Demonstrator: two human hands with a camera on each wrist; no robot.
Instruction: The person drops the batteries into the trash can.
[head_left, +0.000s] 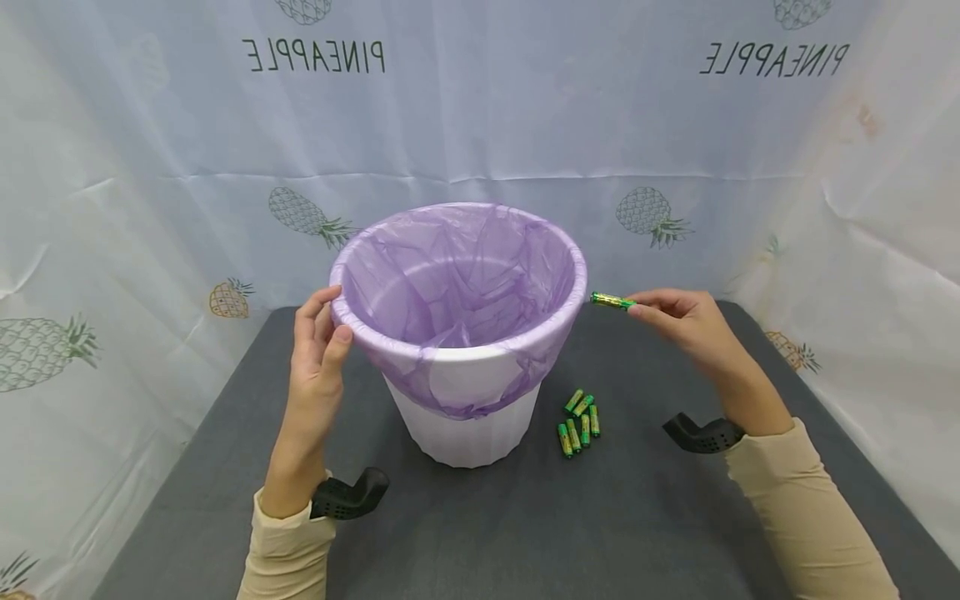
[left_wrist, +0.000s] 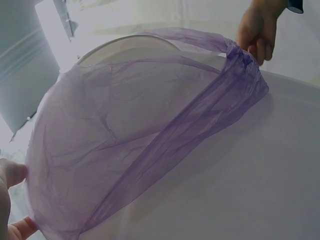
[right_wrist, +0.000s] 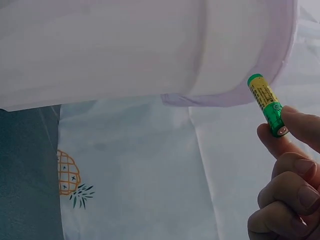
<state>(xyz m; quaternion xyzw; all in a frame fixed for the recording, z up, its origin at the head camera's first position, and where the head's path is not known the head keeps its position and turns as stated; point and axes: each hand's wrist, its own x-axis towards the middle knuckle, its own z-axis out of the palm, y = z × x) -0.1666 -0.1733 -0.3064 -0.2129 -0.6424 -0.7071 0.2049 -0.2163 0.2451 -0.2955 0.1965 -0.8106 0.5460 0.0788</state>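
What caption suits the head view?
Left hand grips purple-lined white plastic bin; right hand pinches green cylindrical battery beside its rim.

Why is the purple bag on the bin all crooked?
The purple bag hangs unevenly over the white bin, dipping lower at the front. The left hand grips the rim; the right hand pinches a battery. Nothing is spilled.

We are seeing the bin [head_left: 465,417] standing mid-counter [head_left: 525,533], a bag [head_left: 457,275] lying inside it. Our left hand [head_left: 315,367] is gripping its left rim; our right hand [head_left: 686,321] is pinching a battery [head_left: 611,301] just right of the rim. Five batteries [head_left: 578,423] are lying near the bin's right base.
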